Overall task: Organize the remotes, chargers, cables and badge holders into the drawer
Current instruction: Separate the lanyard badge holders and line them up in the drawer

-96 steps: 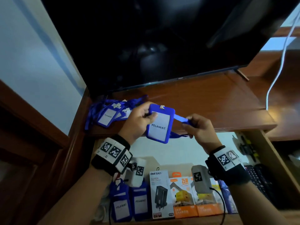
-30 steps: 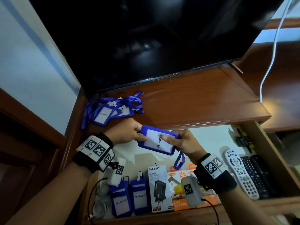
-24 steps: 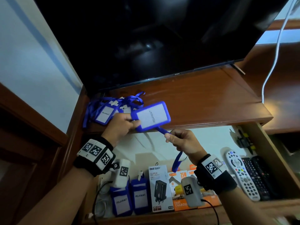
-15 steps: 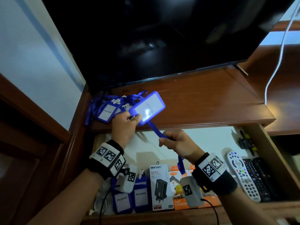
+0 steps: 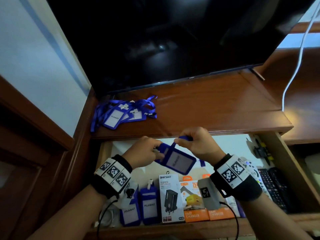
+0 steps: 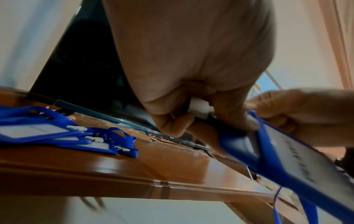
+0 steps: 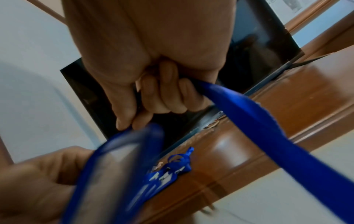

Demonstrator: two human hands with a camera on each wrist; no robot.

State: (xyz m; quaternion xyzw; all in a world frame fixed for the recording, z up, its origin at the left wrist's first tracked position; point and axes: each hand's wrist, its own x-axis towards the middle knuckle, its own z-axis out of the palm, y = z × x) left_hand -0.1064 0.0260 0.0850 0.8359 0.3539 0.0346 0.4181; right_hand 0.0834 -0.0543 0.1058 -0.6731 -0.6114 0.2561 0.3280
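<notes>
A blue badge holder point(image 5: 176, 161) hangs above the open drawer point(image 5: 284, 153), held between both hands. My left hand point(image 5: 145, 153) pinches its clip end point(image 6: 199, 109). My right hand point(image 5: 195, 142) grips the blue lanyard point(image 7: 249, 118) and draws it across the holder's face. A pile of more blue badge holders point(image 5: 121, 114) lies on the wooden shelf point(image 5: 216, 108) at the left. In the drawer stand two badge holders point(image 5: 149, 207), several charger boxes point(image 5: 171, 196), white cables point(image 5: 107, 217) at the left and remotes point(image 5: 271, 186) at the right.
A large dark television point(image 5: 164, 40) stands at the back of the shelf, close above the hands. A white cable point(image 5: 297, 63) hangs down at the right. A small black and yellow item point(image 5: 261, 149) lies in the drawer's far right corner.
The held badge holder has come down from beside the shelf pile to over the drawer. My right hand has moved up to the holder's top with the lanyard.
</notes>
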